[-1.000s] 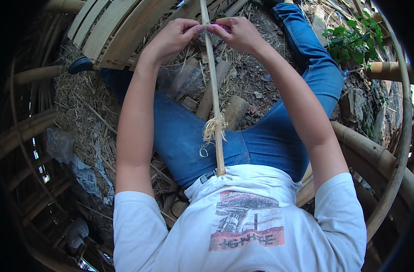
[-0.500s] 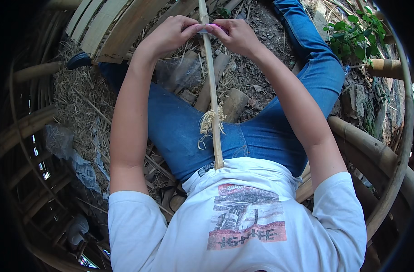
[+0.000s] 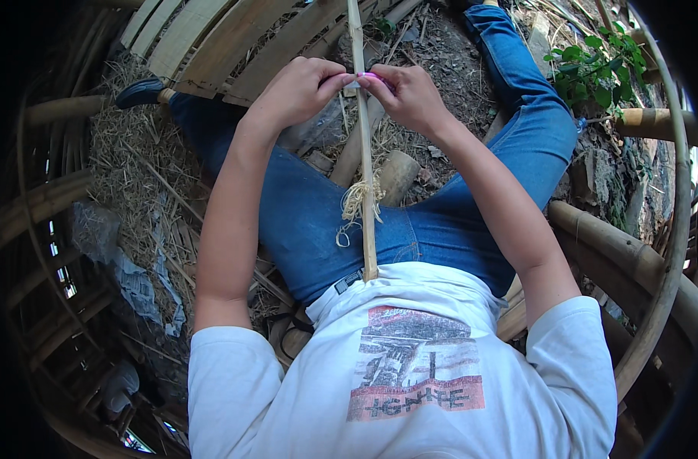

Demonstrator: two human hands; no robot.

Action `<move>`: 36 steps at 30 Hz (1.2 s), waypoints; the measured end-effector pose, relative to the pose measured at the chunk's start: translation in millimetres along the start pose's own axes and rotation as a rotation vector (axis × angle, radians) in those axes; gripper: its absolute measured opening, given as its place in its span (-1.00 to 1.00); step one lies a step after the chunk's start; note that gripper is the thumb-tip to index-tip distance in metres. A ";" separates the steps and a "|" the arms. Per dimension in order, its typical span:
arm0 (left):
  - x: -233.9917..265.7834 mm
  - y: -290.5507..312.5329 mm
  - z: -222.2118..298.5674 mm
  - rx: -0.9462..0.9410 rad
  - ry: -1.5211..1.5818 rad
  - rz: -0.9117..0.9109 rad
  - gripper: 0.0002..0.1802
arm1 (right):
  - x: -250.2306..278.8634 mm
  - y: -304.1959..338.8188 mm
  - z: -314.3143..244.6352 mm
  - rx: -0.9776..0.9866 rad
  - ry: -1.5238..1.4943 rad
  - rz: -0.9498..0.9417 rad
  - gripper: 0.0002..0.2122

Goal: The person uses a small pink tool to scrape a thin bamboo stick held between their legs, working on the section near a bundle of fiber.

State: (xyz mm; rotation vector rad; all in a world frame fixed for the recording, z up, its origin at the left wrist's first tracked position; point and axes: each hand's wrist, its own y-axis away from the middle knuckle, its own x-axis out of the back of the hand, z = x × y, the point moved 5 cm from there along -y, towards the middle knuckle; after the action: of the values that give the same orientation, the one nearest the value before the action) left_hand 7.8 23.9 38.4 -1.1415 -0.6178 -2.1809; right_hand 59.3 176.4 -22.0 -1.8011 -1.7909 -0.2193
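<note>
Where fingertips meet — bamboo strip (image 3: 362, 153) between.

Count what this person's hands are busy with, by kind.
Hands: 2, left hand and right hand
Bamboo stick: 1
Pink piece pinched at the stick: 1
Fibre curl bundle on the stick: 1
Total: 5

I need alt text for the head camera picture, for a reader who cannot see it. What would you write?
Seen from above, a seated person in jeans pinches a thin bamboo strip between the left hand and right hand, fingertips meeting at the strip. The strip runs from the waist up past the hands, with curled shavings hanging from its middle. Straw and bamboo poles lie around.
</note>
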 end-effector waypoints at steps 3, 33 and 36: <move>2.5 -1.6 -3.7 0.013 -0.060 0.009 -0.73 | 1.4 -5.3 -1.0 -0.034 -0.001 -0.043 -0.70; 23.4 -49.5 -31.0 -0.041 -0.043 0.039 -0.72 | 6.9 -68.5 30.4 0.053 0.033 -0.127 -0.60; 22.8 -44.3 -31.8 -0.091 -0.040 0.078 -0.70 | 5.0 -66.0 26.0 -0.028 0.082 -0.211 -0.62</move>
State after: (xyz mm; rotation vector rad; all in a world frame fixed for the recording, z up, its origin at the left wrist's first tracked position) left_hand -51.0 28.7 35.4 -1.2387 -0.4867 -2.1438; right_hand -10.7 189.0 -22.0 -1.5963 -1.9269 -0.3976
